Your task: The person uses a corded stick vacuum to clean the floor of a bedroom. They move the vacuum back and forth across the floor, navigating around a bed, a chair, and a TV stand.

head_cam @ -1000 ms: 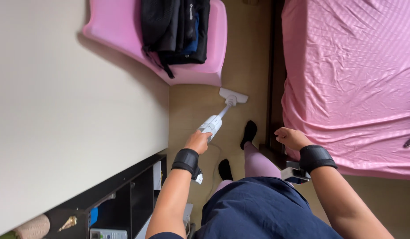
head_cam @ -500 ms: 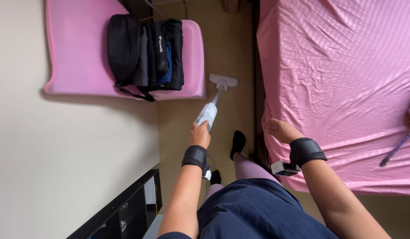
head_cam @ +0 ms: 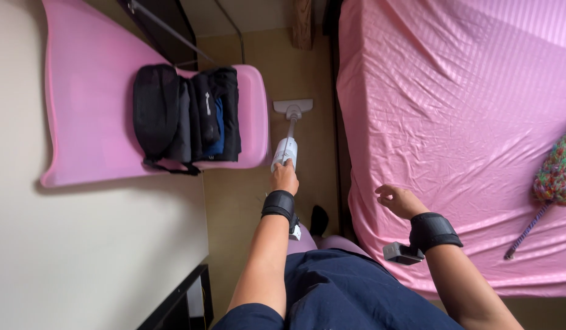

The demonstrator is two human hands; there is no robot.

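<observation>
White vacuum [head_cam: 287,143]; pink chair [head_cam: 87,131]; pink striped bedsheet [head_cam: 454,122]; multicoloured duster [head_cam: 555,171].

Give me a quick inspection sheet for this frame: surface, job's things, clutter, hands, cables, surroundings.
Surface: tan floor, a narrow strip between chair and bed.
Job's things: white stick vacuum, its floor head flat on the floor by the bed edge.
Clutter: black bag and folded dark clothes on the pink chair; multicoloured duster lying on the bed.
Hands: left hand shut on the vacuum handle, black wrist band; right hand free over the bed edge, fingers loosely curled, holding nothing.
Cables: nothing seen.
Surroundings: bed with pink sheet at right, pale wall at left, dark furniture at lower left.
</observation>
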